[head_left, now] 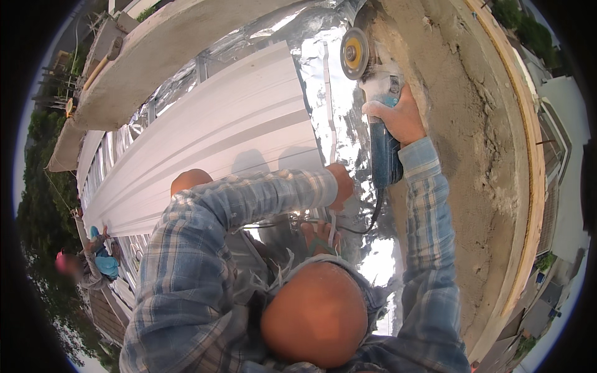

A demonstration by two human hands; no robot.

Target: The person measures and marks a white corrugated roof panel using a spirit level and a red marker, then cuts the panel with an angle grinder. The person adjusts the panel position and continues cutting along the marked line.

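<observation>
My right hand (401, 118) is wrapped round the body of a blue and grey angle grinder (384, 146). Its round disc (354, 53), with a yellow centre, points away from me, beside the concrete wall. A black cord runs from the grinder's near end toward my feet. My left hand (340, 186) is closed at the near corner of a long white ribbed metal roofing sheet (230, 112). A narrow metal strip (329, 99) reaches that hand from the far side and seems to come out below it, so the fingers appear to grip it; they are partly hidden.
Shiny foil insulation (345, 118) lies under and beside the sheet. A rough concrete wall (466, 155) runs along the right, a concrete ledge (143, 53) along the far left, with a hammer (102, 65) on it. Another person (99, 264) crouches at the sheet's far left end.
</observation>
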